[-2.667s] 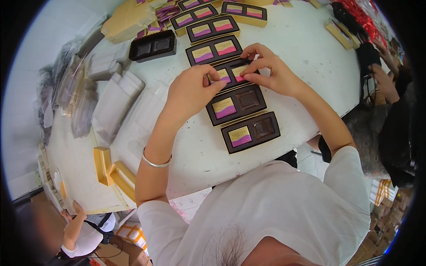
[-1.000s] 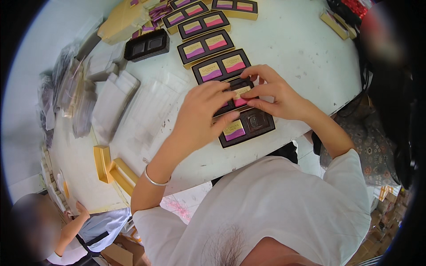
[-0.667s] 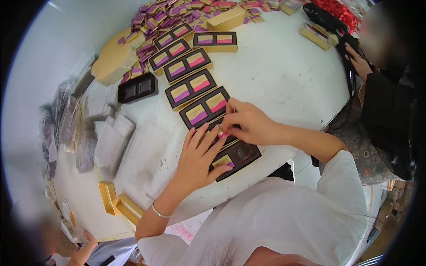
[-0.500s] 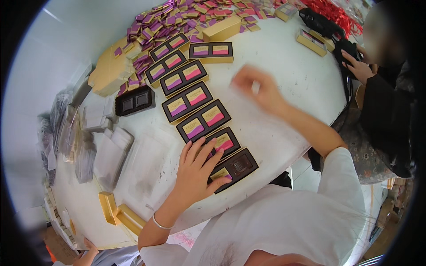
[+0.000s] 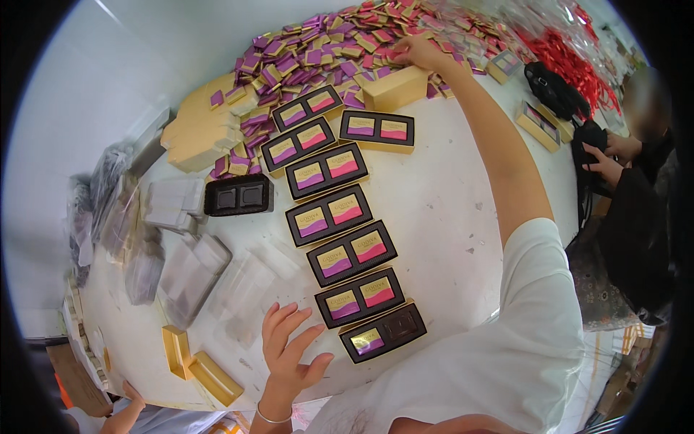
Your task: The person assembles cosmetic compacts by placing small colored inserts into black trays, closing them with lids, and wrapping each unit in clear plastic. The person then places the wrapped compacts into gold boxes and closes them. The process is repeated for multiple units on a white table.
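Note:
My left hand (image 5: 289,354) is held with fingers apart, holding nothing, left of the nearest box (image 5: 384,333). That box has one purple-and-gold wrapped square (image 5: 366,341) in its left compartment; its right compartment (image 5: 399,325) shows dark brown with no wrapped square. Beyond it runs a column of several gold boxes with dark trays, such as this one (image 5: 352,253), each with a purple and a pink square. My right hand (image 5: 421,53) is at the far pile of wrapped squares (image 5: 340,47), fingers curled together; what lies between the fingertips is hidden.
A gold box (image 5: 395,90) stands by the pile. An unfilled dark tray (image 5: 238,195), stacked clear plastic covers (image 5: 191,278), flat gold cartons (image 5: 199,134) and gold box parts (image 5: 217,377) lie leftward. Right are red shredded strips (image 5: 564,69), a black bag (image 5: 555,90) and another person's hands (image 5: 606,165).
My right hand has moved from above the table to the far pile. My left hand has lifted off the near boxes and drawn back to the left. The view has shifted.

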The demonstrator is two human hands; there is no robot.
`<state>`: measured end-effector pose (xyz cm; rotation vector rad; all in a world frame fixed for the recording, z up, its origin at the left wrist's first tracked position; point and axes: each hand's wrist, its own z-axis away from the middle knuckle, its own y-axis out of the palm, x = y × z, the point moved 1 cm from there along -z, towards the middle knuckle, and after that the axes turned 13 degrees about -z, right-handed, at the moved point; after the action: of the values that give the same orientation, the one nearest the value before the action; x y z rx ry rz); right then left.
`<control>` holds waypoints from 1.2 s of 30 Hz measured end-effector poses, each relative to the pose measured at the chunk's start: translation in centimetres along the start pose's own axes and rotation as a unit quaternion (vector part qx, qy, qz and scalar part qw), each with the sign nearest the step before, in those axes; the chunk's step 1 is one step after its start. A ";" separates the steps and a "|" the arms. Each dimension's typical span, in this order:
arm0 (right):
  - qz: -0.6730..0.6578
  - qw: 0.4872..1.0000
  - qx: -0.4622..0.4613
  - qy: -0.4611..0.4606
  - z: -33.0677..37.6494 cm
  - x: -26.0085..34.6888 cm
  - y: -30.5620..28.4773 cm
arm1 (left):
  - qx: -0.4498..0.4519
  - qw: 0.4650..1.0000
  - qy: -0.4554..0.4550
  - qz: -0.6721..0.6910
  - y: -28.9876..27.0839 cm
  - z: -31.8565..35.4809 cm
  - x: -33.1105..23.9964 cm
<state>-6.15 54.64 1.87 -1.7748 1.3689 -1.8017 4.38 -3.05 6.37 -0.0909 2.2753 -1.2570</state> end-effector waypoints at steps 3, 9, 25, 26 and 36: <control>-0.027 0.998 -0.030 0.055 -0.2 2.7 -0.6 | -0.012 1.000 -0.025 0.002 -0.2 0.6 0.1; -0.045 0.998 0.041 0.016 0.0 1.4 -0.2 | -0.022 0.999 0.014 0.040 -0.4 -0.6 -0.8; -0.443 0.815 0.263 -0.265 30.1 26.4 1.9 | 0.064 0.745 -0.212 0.629 0.3 -0.1 -6.0; -0.447 0.815 0.268 -0.255 32.2 26.4 2.4 | 0.079 0.753 -0.209 0.619 0.6 0.0 -6.4; -0.291 0.919 0.109 -0.242 43.6 26.9 4.1 | -0.015 0.816 -0.199 0.542 3.8 2.8 -8.8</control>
<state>24.91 14.11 7.47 -2.4385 0.4551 -1.4977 13.98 -0.37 5.76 0.7595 1.5072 -0.4927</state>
